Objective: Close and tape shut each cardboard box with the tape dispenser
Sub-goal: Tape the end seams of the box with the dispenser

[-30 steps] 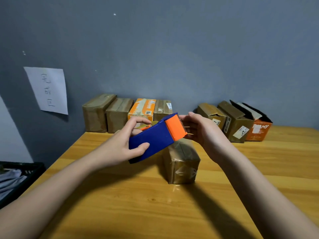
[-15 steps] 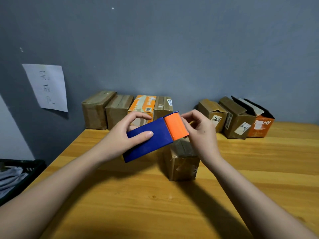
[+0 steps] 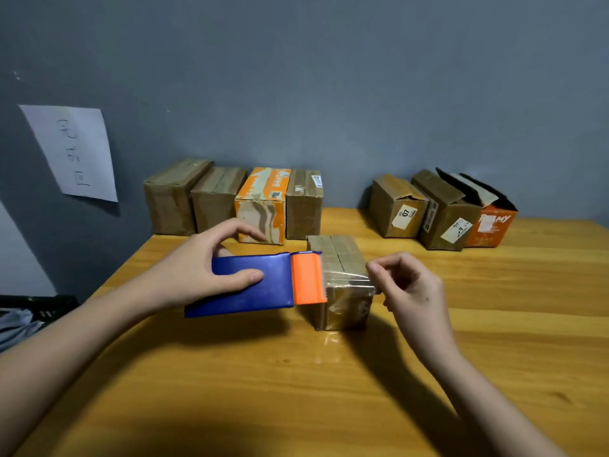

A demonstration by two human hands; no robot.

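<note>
At the centre of the frame a small cardboard box (image 3: 342, 285) stands on the wooden worktop (image 3: 296, 390), its top flaps closed with a seam running down the middle. Just left of it the left hand (image 3: 197, 275) holds the tape dispenser (image 3: 260, 282), a blue body with an orange head; the thumb lies flat across the blue face and the fingers (image 3: 244, 227) curl over its far edge. The orange head sits against the box's left upper edge. A strip of clear tape (image 3: 347, 280) runs from the head rightward across the box top. At the right edge of the box the right hand (image 3: 408, 288) pinches the free end of the tape between thumb and forefinger, the other fingers loosely curled.

Along the back of the worktop, against the grey wall (image 3: 329, 77), four closed boxes (image 3: 230, 202) stand side by side left of centre, one of them orange and white. To the upper right three more boxes (image 3: 441, 216) stand with flaps loose or raised, the rightmost one orange. A sheet of paper (image 3: 74, 153) with handwriting hangs on the wall at upper left. A dark crate (image 3: 36, 308) shows at the left edge.
</note>
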